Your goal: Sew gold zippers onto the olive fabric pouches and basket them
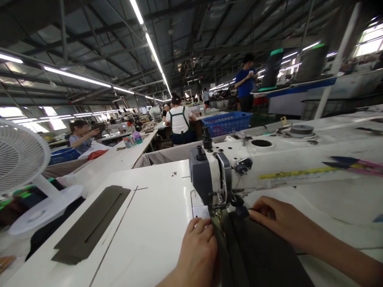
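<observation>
A dark olive fabric piece [263,251] lies under the head of a white and grey sewing machine [200,171]. My left hand [199,249] is at the fabric's left edge, just in front of the needle area, its fingers bent and pressed together on the cloth. On the other side, my right hand [277,219] pinches the fabric close to the presser foot, thumb and forefinger together. A narrow brass-coloured strip, perhaps zipper teeth [220,221], shows between the folds by the foot. The fingertips of both hands are partly hidden.
A stack of olive fabric pieces [92,225] lies on the white table [143,215] to the left. Beyond it stands a white fan [50,199]. Scissors [356,164] rest on the machine arm at right. Behind are a blue basket [227,122], thread cones [271,69] and several people.
</observation>
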`<state>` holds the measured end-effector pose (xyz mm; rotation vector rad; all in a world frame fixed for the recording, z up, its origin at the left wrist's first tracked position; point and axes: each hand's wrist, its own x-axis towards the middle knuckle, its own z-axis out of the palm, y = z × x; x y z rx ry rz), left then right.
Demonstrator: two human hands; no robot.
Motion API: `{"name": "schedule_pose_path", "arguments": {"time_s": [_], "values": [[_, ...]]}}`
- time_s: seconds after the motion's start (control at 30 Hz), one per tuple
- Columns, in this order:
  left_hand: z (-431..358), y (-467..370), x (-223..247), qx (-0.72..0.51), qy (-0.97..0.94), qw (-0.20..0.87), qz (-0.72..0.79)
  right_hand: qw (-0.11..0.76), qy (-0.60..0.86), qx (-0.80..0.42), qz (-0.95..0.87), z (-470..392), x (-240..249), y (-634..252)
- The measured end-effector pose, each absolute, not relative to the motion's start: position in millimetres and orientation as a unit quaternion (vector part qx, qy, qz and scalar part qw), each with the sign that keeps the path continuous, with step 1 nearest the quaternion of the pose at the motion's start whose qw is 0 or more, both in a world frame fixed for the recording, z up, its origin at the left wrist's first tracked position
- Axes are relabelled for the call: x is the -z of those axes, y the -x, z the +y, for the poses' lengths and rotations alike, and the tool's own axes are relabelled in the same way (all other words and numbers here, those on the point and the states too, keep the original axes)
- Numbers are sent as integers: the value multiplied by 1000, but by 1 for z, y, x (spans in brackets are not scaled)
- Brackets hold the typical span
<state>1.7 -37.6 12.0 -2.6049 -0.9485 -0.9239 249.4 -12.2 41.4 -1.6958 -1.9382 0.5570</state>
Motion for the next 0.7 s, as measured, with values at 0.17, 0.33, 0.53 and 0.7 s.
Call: {"name": "schedule_pose_path", "arguments": {"time_s": [0.17,0.33,0.53,0.7], "values": [[-37,-3,-13,319,883,145,-313,243,567,-93,-782,-8,-40,-239],[-39,-6,-14,305,885,116,-332,223,570,-11,-791,-3,-30,-250],[-44,-7,-14,311,878,61,-359,220,538,126,-804,-2,-21,-248],[-51,-5,-21,348,852,40,-389,268,424,301,-811,-33,-27,-211]]}}
